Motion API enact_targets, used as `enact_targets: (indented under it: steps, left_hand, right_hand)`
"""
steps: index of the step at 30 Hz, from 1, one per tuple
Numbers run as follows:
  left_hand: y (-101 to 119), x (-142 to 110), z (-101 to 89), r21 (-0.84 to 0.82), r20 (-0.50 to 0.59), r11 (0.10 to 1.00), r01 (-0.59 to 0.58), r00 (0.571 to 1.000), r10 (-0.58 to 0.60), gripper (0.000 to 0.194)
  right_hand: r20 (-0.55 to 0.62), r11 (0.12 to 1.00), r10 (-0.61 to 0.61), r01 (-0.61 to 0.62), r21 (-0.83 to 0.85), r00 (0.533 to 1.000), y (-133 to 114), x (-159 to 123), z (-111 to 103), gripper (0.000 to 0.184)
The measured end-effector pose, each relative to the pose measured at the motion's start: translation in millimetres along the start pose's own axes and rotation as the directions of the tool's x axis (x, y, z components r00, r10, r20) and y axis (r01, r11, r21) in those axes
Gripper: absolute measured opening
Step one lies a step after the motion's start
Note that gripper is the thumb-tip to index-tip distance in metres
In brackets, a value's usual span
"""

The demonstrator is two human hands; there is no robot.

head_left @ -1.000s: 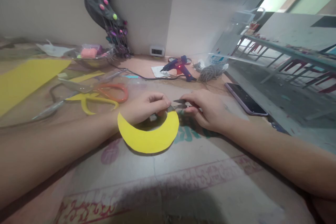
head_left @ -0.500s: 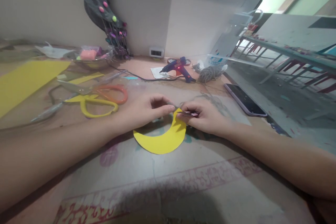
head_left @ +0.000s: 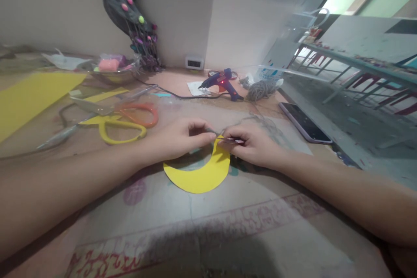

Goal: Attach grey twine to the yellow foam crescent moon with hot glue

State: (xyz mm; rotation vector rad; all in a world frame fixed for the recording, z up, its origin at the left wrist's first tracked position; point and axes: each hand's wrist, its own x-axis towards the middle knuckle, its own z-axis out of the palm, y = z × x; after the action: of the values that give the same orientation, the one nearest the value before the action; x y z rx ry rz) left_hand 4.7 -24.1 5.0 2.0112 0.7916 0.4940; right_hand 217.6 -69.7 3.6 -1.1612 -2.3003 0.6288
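A yellow paper crescent [head_left: 198, 178] lies curved below my hands, its upper tip between them. My left hand [head_left: 187, 137] is closed, thumb against fingers, on a short grey strand of yarn [head_left: 211, 130] at that tip. My right hand [head_left: 250, 141] is also closed, at the tip's right side. From its fingers sticks a thin dark pointed tool [head_left: 232, 140], partly hidden in the palm; its exact kind is unclear. Loose grey yarn [head_left: 263, 124] trails behind the right hand.
Orange-handled scissors [head_left: 140, 114] and yellow-handled scissors [head_left: 122, 134] lie left, near yellow sheet [head_left: 39, 95]. A blue glue gun [head_left: 221, 82] with a lit red light stands behind, beside a grey yarn ball [head_left: 262, 90]. A phone [head_left: 304, 122] lies right. A decorated grey crescent [head_left: 120, 0] hangs behind.
The crescent has shifted slightly left and down. Both hands stay closed at its tip, with only small finger movement.
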Motion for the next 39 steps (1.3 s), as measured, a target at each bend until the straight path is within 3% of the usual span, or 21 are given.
enact_targets:
  steps: [9, 16, 19, 22, 30, 34, 39]
  left_hand:
    - [0.1, -0.5, -1.1, -0.084, 0.028, 0.993, 0.088, 0.996, -0.086, 0.032]
    - [-0.1, 0.8, -2.4, -0.127, 0.005, 0.99, 0.061, 0.998, -0.061, 0.032]
    - [0.1, 1.1, -1.5, -0.137, 0.003, 0.989, 0.052, 0.999, -0.052, 0.03]
    - [-0.5, 0.8, -0.8, -0.159, 0.013, 0.984, 0.075, 0.997, -0.074, 0.031]
    - [-0.7, -0.9, -2.5, -0.125, -0.007, 0.987, 0.097, 0.995, -0.099, 0.035]
    - [-0.5, -1.6, -3.0, -0.138, -0.014, 0.986, 0.096, 0.995, -0.099, 0.036]
    - [-0.3, -2.2, -2.8, -0.125, -0.017, 0.988, 0.096, 0.995, -0.099, 0.034]
  right_hand:
    - [-0.01, 1.0, 0.006, -0.006, 0.004, 1.0, -3.3, 1.5, -1.3, 0.022]
    - [-0.093, 0.996, -0.084, 0.08, -0.045, 0.992, -1.6, -1.8, -5.2, 0.024]
    - [-0.171, 0.985, -0.15, 0.132, -0.114, 0.974, -1.6, -4.7, -9.2, 0.036]
    - [-0.2, 0.962, -0.173, 0.121, -0.246, 0.965, -1.4, -5.2, -12.0, 0.034]
    - [-0.12, 0.82, -0.327, 0.218, -0.53, 0.937, 3.5, -3.9, -13.4, 0.049]
    - [-0.126, 0.784, -0.371, 0.237, -0.574, 0.92, 3.9, -3.9, -12.6, 0.039]
    - [-0.133, 0.8, -0.333, 0.206, -0.563, 0.933, 6.1, -3.2, -13.0, 0.038]
